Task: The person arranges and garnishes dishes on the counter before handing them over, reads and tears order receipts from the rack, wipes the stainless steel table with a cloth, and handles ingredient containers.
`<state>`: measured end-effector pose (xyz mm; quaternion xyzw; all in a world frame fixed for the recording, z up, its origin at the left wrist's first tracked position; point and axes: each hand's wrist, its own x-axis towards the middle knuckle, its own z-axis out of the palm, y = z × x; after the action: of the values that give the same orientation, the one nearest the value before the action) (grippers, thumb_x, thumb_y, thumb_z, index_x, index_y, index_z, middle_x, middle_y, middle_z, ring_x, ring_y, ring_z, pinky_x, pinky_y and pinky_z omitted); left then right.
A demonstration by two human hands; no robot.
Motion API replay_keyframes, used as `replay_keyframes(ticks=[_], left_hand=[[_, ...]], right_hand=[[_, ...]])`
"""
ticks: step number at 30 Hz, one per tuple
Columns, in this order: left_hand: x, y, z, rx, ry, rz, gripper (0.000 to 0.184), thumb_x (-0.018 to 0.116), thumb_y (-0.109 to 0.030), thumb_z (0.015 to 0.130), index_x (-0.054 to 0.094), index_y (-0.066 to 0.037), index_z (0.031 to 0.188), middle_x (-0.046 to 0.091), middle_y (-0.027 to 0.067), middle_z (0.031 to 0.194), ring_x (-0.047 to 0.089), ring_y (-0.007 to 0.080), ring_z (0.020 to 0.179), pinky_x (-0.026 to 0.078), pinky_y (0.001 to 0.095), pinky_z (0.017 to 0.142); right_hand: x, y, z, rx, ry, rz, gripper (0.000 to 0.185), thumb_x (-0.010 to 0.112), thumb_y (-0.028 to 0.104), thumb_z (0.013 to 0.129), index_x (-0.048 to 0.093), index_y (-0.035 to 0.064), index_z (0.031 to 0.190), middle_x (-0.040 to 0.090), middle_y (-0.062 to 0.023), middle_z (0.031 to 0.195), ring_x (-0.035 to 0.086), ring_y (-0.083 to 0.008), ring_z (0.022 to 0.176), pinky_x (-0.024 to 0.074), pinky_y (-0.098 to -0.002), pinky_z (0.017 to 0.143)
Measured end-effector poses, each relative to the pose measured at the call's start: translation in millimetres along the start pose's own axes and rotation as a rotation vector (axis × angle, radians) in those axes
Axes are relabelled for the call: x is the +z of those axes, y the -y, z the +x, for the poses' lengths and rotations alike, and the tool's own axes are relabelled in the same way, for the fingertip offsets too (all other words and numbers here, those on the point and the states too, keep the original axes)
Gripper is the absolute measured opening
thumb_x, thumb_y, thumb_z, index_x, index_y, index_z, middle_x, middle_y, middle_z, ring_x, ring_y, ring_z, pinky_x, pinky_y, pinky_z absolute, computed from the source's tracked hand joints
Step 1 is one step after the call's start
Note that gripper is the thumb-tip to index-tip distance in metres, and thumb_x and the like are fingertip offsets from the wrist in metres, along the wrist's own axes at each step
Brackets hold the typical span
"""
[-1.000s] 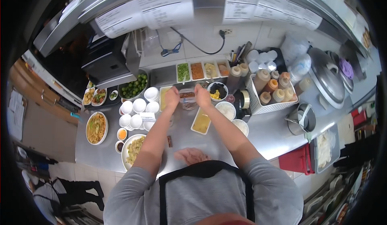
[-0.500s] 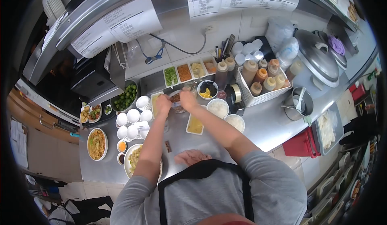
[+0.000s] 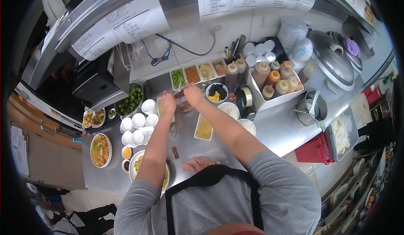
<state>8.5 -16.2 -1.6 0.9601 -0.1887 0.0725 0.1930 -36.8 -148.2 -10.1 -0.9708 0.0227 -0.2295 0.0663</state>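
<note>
Both arms reach forward over the steel counter [image 3: 185,144]. Between my hands is a clear plastic container [image 3: 183,105] with reddish-brown food in it. My left hand [image 3: 167,102] closes on its left side, and my right hand [image 3: 193,95] grips the far right edge; the fingertips are partly hidden. Just beyond stand white tubs of chopped green onion [image 3: 177,79] and orange-brown bits [image 3: 192,75]. A bowl with black and yellow food [image 3: 216,93] lies to the right of my right hand. A tray of yellow liquid [image 3: 204,129] sits below my right forearm.
Stacked white cups [image 3: 138,121], a tub of green limes [image 3: 130,102] and a noodle bowl [image 3: 101,150] are at left. Rice bowls [image 3: 247,127], a basket of sauce bottles [image 3: 275,82] and a metal pot [image 3: 310,108] stand at right. Order slips [image 3: 122,22] hang overhead.
Both hands and the clear container have shifted slightly away from me, toward the row of tubs. More of the container's brown food shows between my hands.
</note>
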Motion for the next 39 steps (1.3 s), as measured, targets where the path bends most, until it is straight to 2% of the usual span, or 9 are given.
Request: replay_keyframes(ticks=[12,14,20,22,26,29,30,35,39], left_hand=[[1,9,-21,0.209,-0.060,0.072,0.016,0.057,-0.018,0.075,0.067,-0.008,0.084,0.053,0.0166,0.107,0.048,0.0326,0.098,0.038,0.0415,0.085],[-6,15,-28,0.191,-0.131,0.125,0.016,0.057,-0.018,0.076,0.067,-0.009,0.083,0.053,0.0166,0.109,0.048,0.0318,0.100,0.039,0.0417,0.085],[-61,6,-70,0.132,-0.302,-0.235,0.015,0.058,-0.017,0.076,0.066,-0.005,0.076,0.059,0.0148,0.098,0.052,0.0299,0.096,0.042,0.0374,0.079],[-91,-3,-85,0.020,-0.058,-0.395,0.014,0.058,-0.015,0.076,0.064,-0.002,0.072,0.059,0.0140,0.094,0.055,0.0309,0.086,0.044,0.0364,0.076],[-134,-26,-102,0.250,-0.419,-0.625,0.007,0.059,-0.006,0.074,0.062,-0.002,0.077,0.059,0.0131,0.093,0.057,0.0303,0.082,0.045,0.0357,0.072],[-184,-34,-94,0.213,-0.470,-0.846,0.015,0.057,-0.003,0.073,0.062,-0.002,0.087,0.060,0.0123,0.090,0.060,0.0227,0.082,0.046,0.0302,0.069],[-201,-31,-86,0.121,-0.465,-0.802,0.011,0.060,-0.006,0.077,0.061,-0.003,0.088,0.059,0.0022,0.094,0.054,0.0083,0.085,0.044,0.0224,0.069],[-281,-33,-37,0.402,-0.817,-1.043,0.014,0.061,-0.005,0.076,0.051,0.000,0.084,0.061,0.0127,0.101,0.057,0.0142,0.088,0.044,0.0263,0.079],[-319,-42,-24,0.500,-0.679,-1.229,0.014,0.060,-0.011,0.080,0.054,-0.003,0.090,0.058,0.0126,0.107,0.054,0.0146,0.096,0.041,0.0252,0.083]], right_hand=[[-35,-7,-22,-0.172,0.217,-0.073,0.026,0.054,0.010,0.067,0.063,0.0104,0.092,0.051,-0.0106,0.104,0.045,-0.0265,0.099,0.0407,-0.0381,0.080],[-39,-3,-23,-0.077,0.012,0.148,0.025,0.056,0.006,0.064,0.064,0.0063,0.089,0.050,-0.0117,0.108,0.046,-0.0301,0.100,0.0409,-0.0400,0.081],[-68,18,-74,-0.255,0.101,0.290,0.023,0.059,0.009,0.069,0.064,0.0091,0.091,0.053,-0.0121,0.109,0.049,-0.0293,0.099,0.0415,-0.0389,0.082],[-72,29,-101,-0.320,0.273,0.359,0.022,0.061,0.020,0.072,0.064,0.0114,0.093,0.055,-0.0091,0.107,0.048,-0.0263,0.104,0.0378,-0.0429,0.087],[-76,45,-133,-0.483,0.316,0.299,0.028,0.059,0.031,0.075,0.062,0.0126,0.096,0.054,-0.0058,0.107,0.046,-0.0244,0.105,0.0305,-0.0504,0.092],[-81,51,-144,-0.427,0.403,0.204,0.025,0.058,0.032,0.076,0.064,0.0143,0.093,0.056,-0.0028,0.108,0.042,-0.0230,0.115,0.0209,-0.0538,0.099],[-80,48,-145,-0.420,0.476,0.146,0.024,0.059,0.031,0.075,0.064,0.0147,0.092,0.056,-0.0017,0.107,0.041,-0.0219,0.115,0.0203,-0.0539,0.100],[-84,28,-157,-0.432,0.580,0.034,0.019,0.059,0.026,0.075,0.063,0.0147,0.090,0.057,0.0004,0.104,0.041,-0.0181,0.116,0.0206,-0.0537,0.100],[-96,19,-170,-0.483,0.495,0.028,0.016,0.058,0.020,0.074,0.063,0.0134,0.088,0.058,-0.0027,0.100,0.049,-0.0193,0.106,0.0256,-0.0511,0.098]])
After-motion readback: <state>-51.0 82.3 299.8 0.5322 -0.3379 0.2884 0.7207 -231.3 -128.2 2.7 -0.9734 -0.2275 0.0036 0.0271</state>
